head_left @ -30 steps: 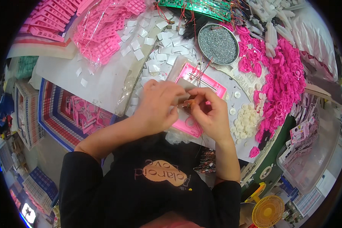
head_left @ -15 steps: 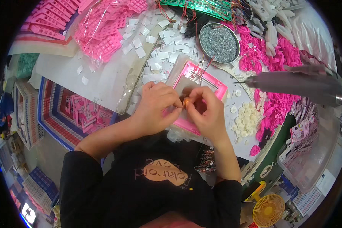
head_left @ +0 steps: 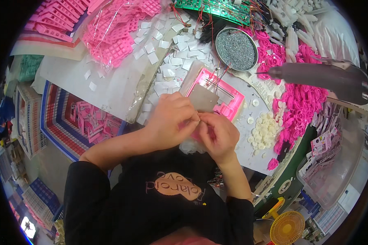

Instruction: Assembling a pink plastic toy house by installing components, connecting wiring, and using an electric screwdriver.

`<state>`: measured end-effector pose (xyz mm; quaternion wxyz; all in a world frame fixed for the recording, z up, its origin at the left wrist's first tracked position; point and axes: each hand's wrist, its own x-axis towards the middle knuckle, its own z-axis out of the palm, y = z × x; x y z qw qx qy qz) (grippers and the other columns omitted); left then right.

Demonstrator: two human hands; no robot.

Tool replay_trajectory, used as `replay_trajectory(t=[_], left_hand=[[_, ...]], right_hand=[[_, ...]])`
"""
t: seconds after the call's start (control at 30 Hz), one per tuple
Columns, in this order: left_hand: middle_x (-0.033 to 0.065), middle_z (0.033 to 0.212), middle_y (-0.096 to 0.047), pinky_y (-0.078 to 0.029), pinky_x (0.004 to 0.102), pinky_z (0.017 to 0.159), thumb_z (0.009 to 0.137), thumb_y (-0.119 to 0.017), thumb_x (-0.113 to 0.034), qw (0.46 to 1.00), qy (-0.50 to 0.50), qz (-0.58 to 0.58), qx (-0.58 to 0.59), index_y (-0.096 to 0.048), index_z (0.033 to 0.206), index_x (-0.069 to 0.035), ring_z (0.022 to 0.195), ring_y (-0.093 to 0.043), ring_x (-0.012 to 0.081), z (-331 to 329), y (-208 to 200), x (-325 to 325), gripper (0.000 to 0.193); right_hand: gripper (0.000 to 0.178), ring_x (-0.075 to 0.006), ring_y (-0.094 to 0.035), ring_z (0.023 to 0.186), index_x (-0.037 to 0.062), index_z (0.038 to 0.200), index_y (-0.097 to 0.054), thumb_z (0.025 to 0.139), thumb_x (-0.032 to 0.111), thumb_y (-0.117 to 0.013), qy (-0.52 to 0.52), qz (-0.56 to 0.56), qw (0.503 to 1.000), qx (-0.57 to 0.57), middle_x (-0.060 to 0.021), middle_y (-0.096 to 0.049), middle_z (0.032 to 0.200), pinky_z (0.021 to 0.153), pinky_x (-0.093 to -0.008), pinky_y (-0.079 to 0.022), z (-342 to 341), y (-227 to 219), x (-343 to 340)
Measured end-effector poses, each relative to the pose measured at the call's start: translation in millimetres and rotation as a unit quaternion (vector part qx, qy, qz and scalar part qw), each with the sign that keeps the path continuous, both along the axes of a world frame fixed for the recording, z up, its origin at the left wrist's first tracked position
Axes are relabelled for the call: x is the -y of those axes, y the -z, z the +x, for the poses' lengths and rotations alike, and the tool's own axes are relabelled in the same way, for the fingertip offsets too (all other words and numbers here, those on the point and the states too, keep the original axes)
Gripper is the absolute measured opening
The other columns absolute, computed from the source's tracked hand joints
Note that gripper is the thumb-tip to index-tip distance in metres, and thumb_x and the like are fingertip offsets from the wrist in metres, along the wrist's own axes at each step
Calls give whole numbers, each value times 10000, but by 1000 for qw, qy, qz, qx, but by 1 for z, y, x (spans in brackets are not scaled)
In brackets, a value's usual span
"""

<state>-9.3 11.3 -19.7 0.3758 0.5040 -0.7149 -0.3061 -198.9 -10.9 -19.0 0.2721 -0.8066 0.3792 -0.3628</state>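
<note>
My left hand and my right hand meet with fingertips pinched together over the near edge of a pink plastic casing. Whatever they hold is tiny and mostly covered by the fingers, so I cannot make it out. A flat grey square piece lies on the casing just beyond my fingertips. Thin dark and red wires rise from the casing's far part. Clear plastic wrap shows under the casing's near side.
A powered screwdriver hangs at the right. Beyond the casing stands a round dish of small screws. White square pieces, white discs and pink ring-shaped parts cover the table. A crate of pink parts stands left.
Both hands have moved slightly nearer to me, uncovering more of the grey square piece. The small orange item seen between my fingers is now hidden. The screwdriver has swung a little.
</note>
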Motion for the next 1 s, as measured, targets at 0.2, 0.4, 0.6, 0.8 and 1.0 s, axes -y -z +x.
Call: replay_trajectory(t=[0.2,0.4,0.6,0.8,1.0], left_hand=[[106,754,-646,-462,386,537,831,-654,-92,978,24,208,-17,-647,854,-36,577,-604,318,14,-8,11,61],[82,742,-644,-503,277,582,870,-665,-72,852,49,465,-236,-678,966,-5,626,-640,122,25,-11,35,118],[112,856,-703,-554,337,688,863,-674,-70,956,199,216,7,-671,1070,-28,767,-707,211,33,-8,50,211],[104,877,-672,-539,390,699,841,-692,-85,977,200,29,66,-655,1042,-54,801,-678,297,28,8,35,207],[80,879,-615,-532,373,678,752,-704,-103,970,210,-51,111,-638,1086,-62,825,-658,274,32,13,20,344]], right_hand=[[234,-273,-698,756,-16,924,-654,720,-80,-749,-22,-93,995,28,-121,-723,891,654,-326,-556,2,6,-2],[307,-301,-666,892,-1,947,-666,666,-24,-787,-55,-125,990,-24,-109,-704,1010,713,-349,-552,-1,10,-3],[282,-270,-583,859,41,938,-702,670,62,-788,-23,-126,988,-91,-58,-642,933,726,-366,-496,3,7,-6],[253,-241,-529,767,47,935,-705,696,101,-766,-42,-143,980,-131,-46,-554,828,667,-364,-409,13,15,-6],[256,-243,-531,776,37,935,-695,695,109,-748,-67,-144,975,-154,-42,-535,811,678,-384,-399,14,18,-9]])
